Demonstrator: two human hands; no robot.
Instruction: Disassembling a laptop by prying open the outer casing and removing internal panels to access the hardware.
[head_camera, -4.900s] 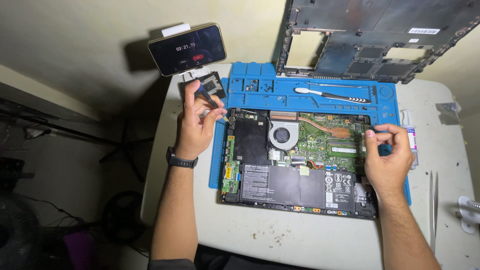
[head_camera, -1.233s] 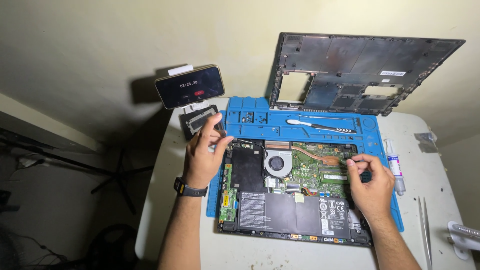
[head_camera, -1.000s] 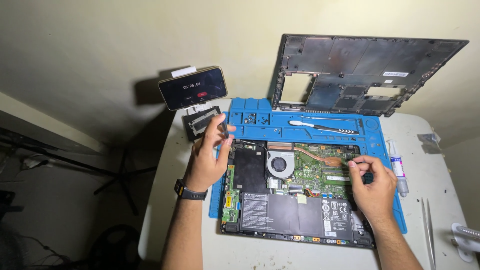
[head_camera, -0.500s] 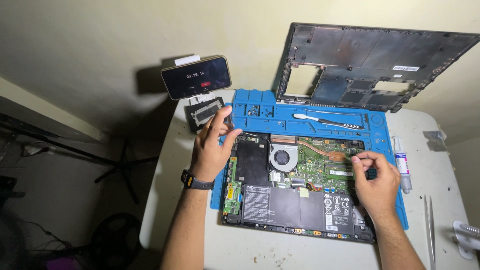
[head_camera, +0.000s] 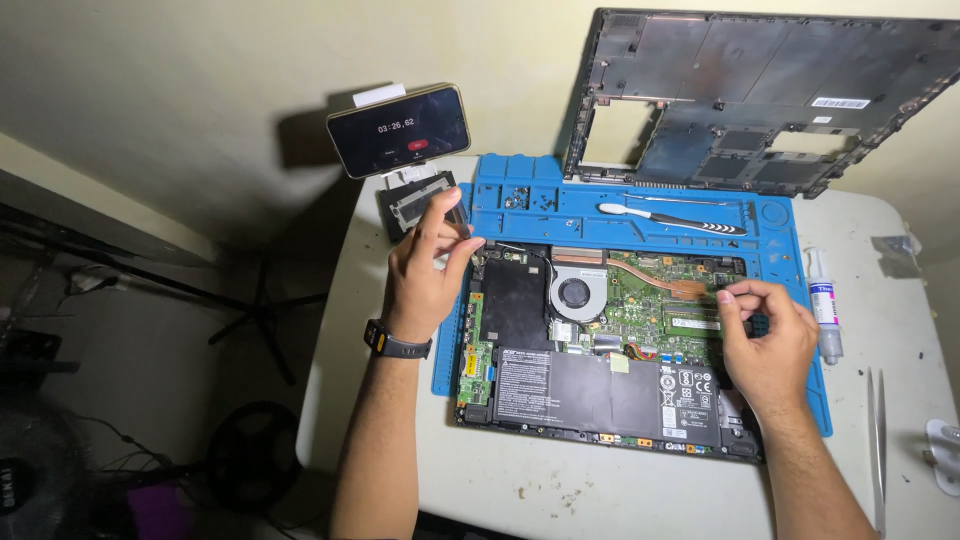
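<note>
A white table (head_camera: 520, 480) stands against a pale yellow wall in a dim room, with dark stands and cables on the floor to its left. At the table's back left corner, a phone (head_camera: 399, 129) showing a timer leans against the wall above a small black drive caddy (head_camera: 410, 200). The left hand (head_camera: 425, 272), a black watch (head_camera: 397, 343) on its wrist, rests at the upper left corner of the opened laptop (head_camera: 600, 350), fingers curled and pinched together over the blue repair mat (head_camera: 530, 200); whether anything is between them cannot be made out. The laptop lies on the mat, its fan, board and battery exposed. A spudger (head_camera: 675, 218) lies in the mat's tray, and the removed bottom cover (head_camera: 760, 95) leans on the wall behind. The right hand (head_camera: 768, 340) is closed over the board's right side, fingertips pinching a small dark part. A thermal paste syringe (head_camera: 823, 305) and tweezers (head_camera: 877, 440) lie further right. Compared with half a second ago, the left hand has drawn back from the caddy toward the laptop; the right hand keeps its place.
</note>
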